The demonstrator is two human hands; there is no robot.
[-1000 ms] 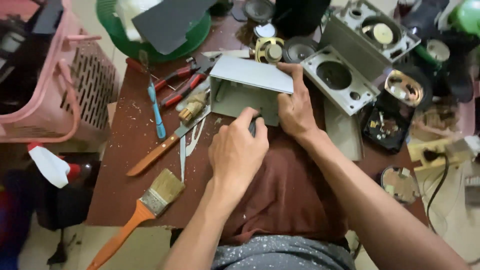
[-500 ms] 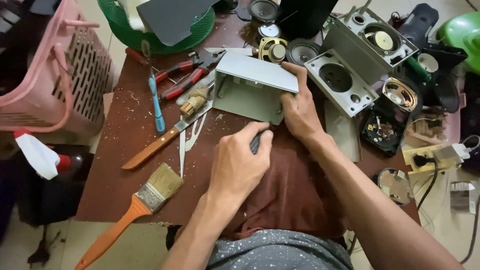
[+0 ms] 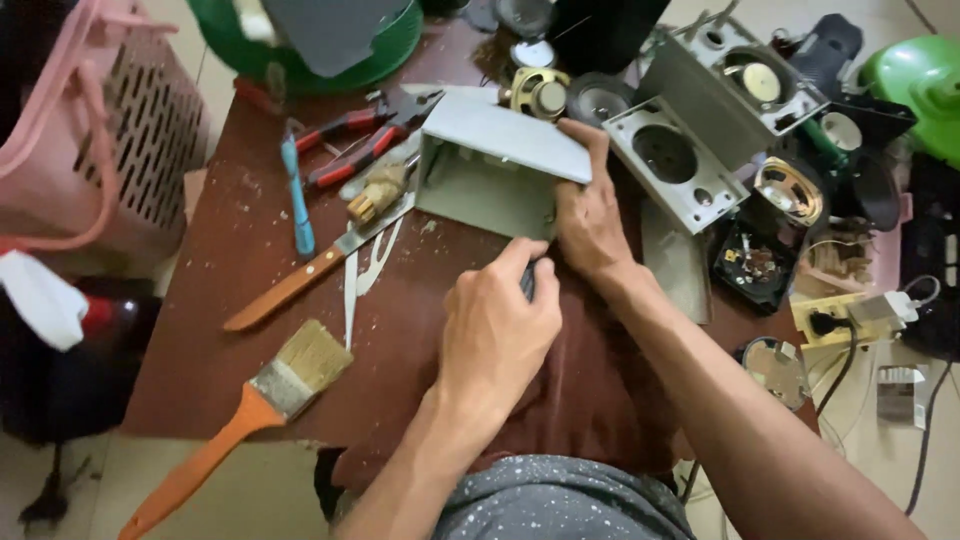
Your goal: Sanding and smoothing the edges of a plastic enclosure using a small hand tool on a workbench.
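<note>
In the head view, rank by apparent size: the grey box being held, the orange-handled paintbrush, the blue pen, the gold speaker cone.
1. Orange-handled paintbrush, longest; the grey box covers comparable area, and the brush lies nearer the camera, so unsure.
2. Blue pen.
3. Gold speaker cone.

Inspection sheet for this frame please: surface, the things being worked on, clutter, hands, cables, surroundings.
Surface: brown wooden table, dusted with pale chips.
Job's things: grey open box casing lying on its side; small dark tool, mostly hidden.
Clutter: paintbrush, wooden-handled knife, red-handled pliers, blue pen, loose speaker, grey speaker front panel.
Grippers: left hand closed round the dark tool; right hand gripping the casing's right end.
Cables: black lead plugged into a yellow socket strip.
Surroundings: pink basket, green tub.
</note>
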